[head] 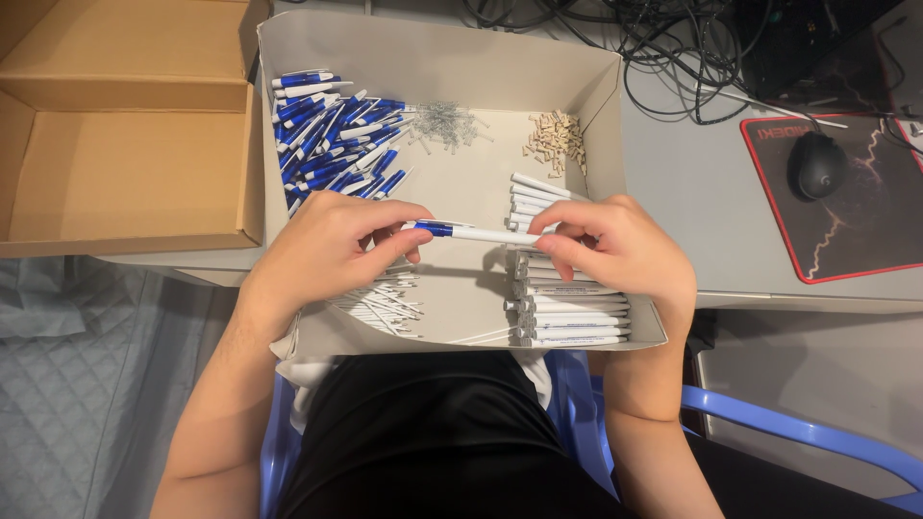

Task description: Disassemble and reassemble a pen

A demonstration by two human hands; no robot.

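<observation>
Both my hands hold one pen (478, 233) level over a shallow white cardboard tray (596, 82). My left hand (327, 245) pinches its blue end; my right hand (620, 250) grips the white barrel end. Under my right hand lies a row of white pen barrels (567, 322). Thin white refills (380, 308) lie below my left hand. Blue and white pen parts (332, 144) are heaped in the tray's far left corner, beside small metal springs (444, 123) and a pile of small beige pieces (556, 142).
An open brown cardboard box (125, 163) sits to the left of the tray. To the right, a black mouse (817, 165) rests on a dark mouse pad (865, 202). Tangled black cables (663, 48) lie beyond the tray. A blue plastic chair (760, 418) is under me.
</observation>
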